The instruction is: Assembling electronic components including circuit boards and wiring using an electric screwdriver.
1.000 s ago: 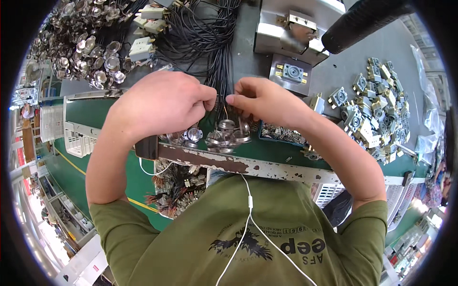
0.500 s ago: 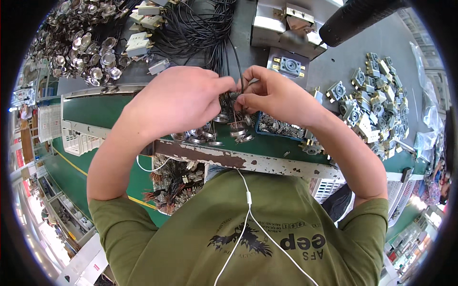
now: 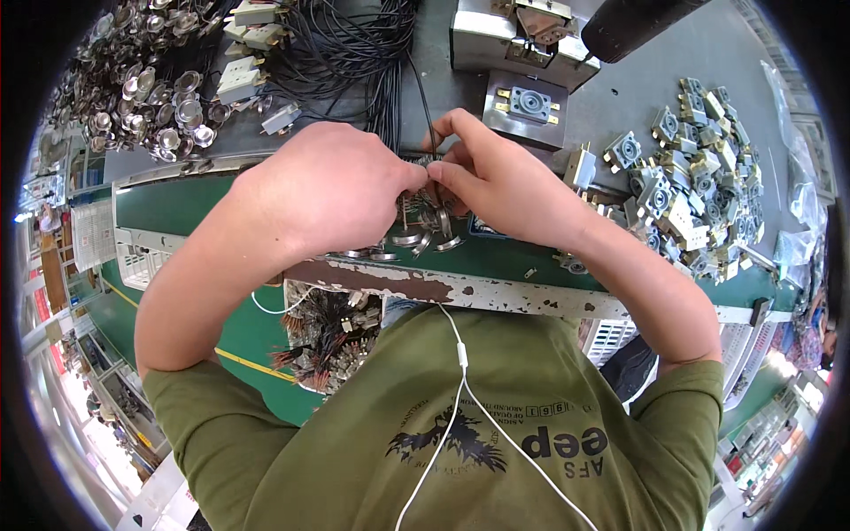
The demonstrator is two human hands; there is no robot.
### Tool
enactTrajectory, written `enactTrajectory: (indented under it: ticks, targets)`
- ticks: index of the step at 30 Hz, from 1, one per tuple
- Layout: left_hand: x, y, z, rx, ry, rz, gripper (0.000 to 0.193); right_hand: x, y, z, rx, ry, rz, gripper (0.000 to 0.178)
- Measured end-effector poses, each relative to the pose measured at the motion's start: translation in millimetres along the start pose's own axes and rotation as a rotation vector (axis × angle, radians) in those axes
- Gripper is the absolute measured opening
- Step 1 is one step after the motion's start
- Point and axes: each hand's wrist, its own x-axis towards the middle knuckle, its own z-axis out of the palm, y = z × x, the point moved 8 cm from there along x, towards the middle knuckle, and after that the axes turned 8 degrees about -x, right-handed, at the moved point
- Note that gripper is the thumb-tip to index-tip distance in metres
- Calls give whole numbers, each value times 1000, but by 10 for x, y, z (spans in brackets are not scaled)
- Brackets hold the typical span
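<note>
My left hand (image 3: 332, 190) and my right hand (image 3: 500, 181) meet over the table's near edge. A thin black cable (image 3: 424, 93) runs down from a bundle at the back to the right hand, whose thumb and fingers are closed on it. The left fingers are closed against the right thumb tip. What they pinch is hidden behind that hand. Several round metal caps (image 3: 406, 239) on thin leads hang just below and behind my fingers. A blue box (image 3: 483, 228) is mostly covered by my right hand.
Piled metal caps (image 3: 188, 111) lie at the far left, beside white connector blocks (image 3: 239, 80) and bundled black cables (image 3: 341, 57). A metal fixture (image 3: 509, 49) holds the back middle; a grey socket part sits on a block (image 3: 528, 115) before it. Socket parts (image 3: 699, 177) are heaped right.
My hands have come together, the left fingertips now touching the right thumb. The right hand covers more of the blue box. The whole view has shifted slightly.
</note>
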Motion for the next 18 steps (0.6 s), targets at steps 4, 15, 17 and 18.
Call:
enactTrajectory:
  ticks: [4, 15, 17, 18]
  targets:
    - [-48, -52, -48, -7, -19, -70, 30, -10, -52, 32, -22, -2, -3, 32]
    - [-51, -186, -101, -38, -20, -35, 27, -72, -120, -60, 122, 64, 53, 35]
    - [-48, -209, -51, -38, -12, -50, 27, -106, -92, -95, 297, 65, 95, 35]
    - [-36, -215, -17, -67, 7, -20, 27, -123, -42, -120, 472, 65, 143, 36]
